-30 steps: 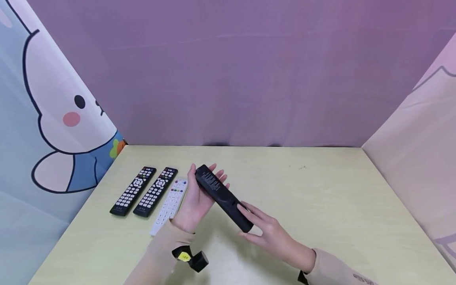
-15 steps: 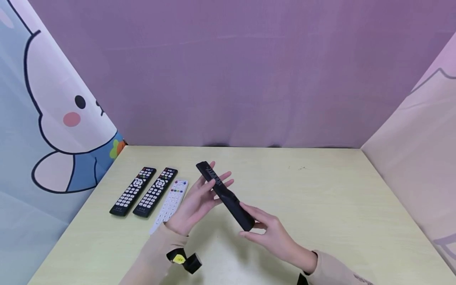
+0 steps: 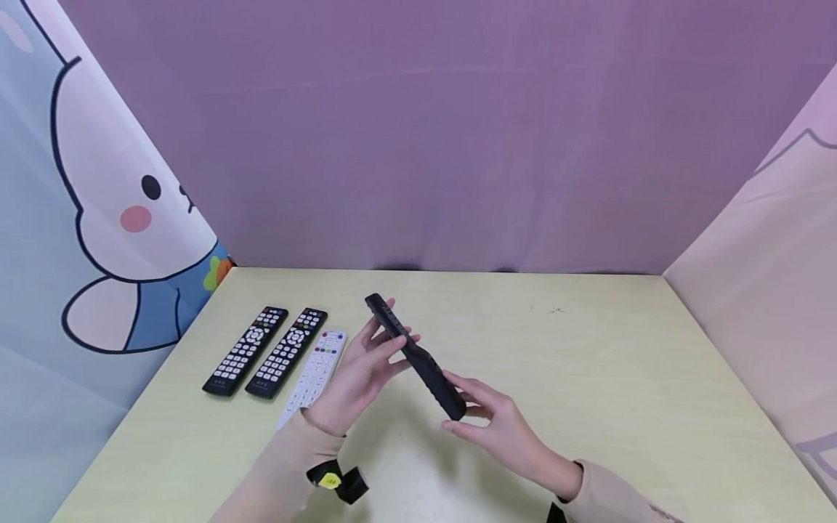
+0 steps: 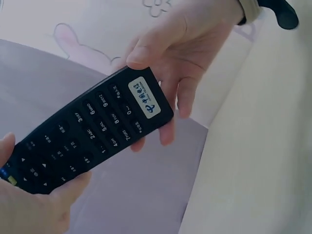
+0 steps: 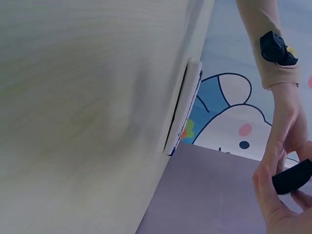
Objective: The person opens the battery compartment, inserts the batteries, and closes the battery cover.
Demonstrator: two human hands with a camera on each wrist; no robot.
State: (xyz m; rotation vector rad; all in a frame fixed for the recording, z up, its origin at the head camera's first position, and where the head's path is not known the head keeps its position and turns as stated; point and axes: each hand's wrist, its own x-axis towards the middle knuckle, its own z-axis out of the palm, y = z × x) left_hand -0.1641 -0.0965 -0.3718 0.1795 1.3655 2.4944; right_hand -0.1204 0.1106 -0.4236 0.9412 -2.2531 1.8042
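A black remote control [image 3: 428, 370] is held above the table, its narrow side turned to the head camera. My left hand [image 3: 353, 381] grips its far end, thumb on the near edge and fingers behind. At the near end, my right hand [image 3: 506, 428] pinches it between thumb and fingers. The left wrist view shows the keypad face of the remote control [image 4: 97, 122], with numbered keys and a pale label by the right hand's thumb [image 4: 139, 54]. In the right wrist view, only the end of the remote control [image 5: 292, 178] shows.
Left of the hands, two black remotes [image 3: 245, 352] [image 3: 286, 354] and a white remote [image 3: 317, 369] lie side by side, the white one partly covered by the left arm. A purple curtain [image 3: 445, 145] hangs behind the pale table [image 3: 588, 363]; printed cloth [image 3: 131, 181] flanks it.
The remote control has rolled from showing its back to showing its narrow side. My left thumb has moved onto its near edge; the right hand keeps its place at the near end.
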